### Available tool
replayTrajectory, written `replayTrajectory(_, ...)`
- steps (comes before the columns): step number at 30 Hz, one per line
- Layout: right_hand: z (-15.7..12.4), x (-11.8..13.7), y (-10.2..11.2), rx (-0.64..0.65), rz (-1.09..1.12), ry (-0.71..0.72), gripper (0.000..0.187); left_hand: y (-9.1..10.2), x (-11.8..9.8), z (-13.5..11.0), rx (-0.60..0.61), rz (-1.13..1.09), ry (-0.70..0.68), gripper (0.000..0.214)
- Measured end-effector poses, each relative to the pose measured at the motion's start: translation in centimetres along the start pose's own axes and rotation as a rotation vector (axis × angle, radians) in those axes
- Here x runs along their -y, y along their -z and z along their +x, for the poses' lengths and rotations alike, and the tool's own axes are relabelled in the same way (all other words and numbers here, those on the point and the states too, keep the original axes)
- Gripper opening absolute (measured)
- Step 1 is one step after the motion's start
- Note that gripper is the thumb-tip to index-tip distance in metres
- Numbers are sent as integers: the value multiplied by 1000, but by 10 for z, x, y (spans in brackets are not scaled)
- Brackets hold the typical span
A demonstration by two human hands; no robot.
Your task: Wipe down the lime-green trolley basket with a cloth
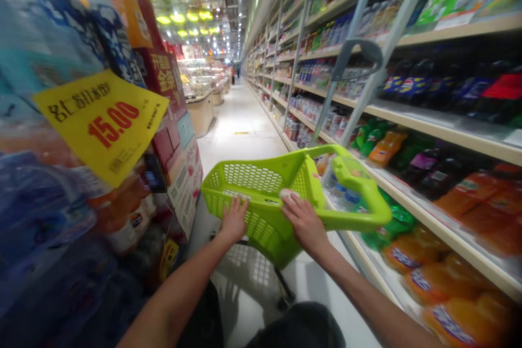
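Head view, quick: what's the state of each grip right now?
Left grip: on the near side of the green cart; open or closed, can't tell.
Right grip: same side, fingers over a pale thing; hold unclear.

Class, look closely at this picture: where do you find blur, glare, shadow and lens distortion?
Head view: stacked goods at lower left smear, while the green cart looks fairly crisp; head view: the pale floor gleams brightly down the aisle; head view: a dappled shadow lies beneath the cart; head view: shelves lean and stretch towards the right edge.
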State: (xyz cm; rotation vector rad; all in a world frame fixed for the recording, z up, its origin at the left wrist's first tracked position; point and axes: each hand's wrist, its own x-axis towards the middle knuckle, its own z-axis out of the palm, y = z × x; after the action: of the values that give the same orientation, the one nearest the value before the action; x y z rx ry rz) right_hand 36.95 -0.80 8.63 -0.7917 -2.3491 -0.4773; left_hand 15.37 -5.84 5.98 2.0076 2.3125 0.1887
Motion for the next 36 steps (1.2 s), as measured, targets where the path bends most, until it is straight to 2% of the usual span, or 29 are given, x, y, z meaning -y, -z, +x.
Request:
replayTrajectory(6,-11,-10,5,-43,-57,-4,29,-2,9,-2,10,-13,-63,78)
replayTrajectory(9,-13,-6,2,-58,-101,-36,29,-5,11,-3,-5,-35,-88,77)
replayTrajectory(16,16,41,-46,-149,-115,-10,33,-1,18,-4,-7,-77,-118,72)
replayTrajectory(19,20,49,-57,-120,-137,14,32,3,26,-7,14,-57,-150,71)
replayTrajectory(22,10,38,-45,-35,-154,-24,34,3,33,-10,43,-37,-141,73)
replayTrajectory(28,-12,13,5,58,-302,-184,33,-2,41,-24,163,-117,-80,76)
replayTrajectory(31,-9,16,11,73,-296,-182,32,-8,42,-40,165,-146,-24,77)
replayTrajectory(36,3,12,13,130,-259,-157,29,-9,44,-64,147,-149,-17,77)
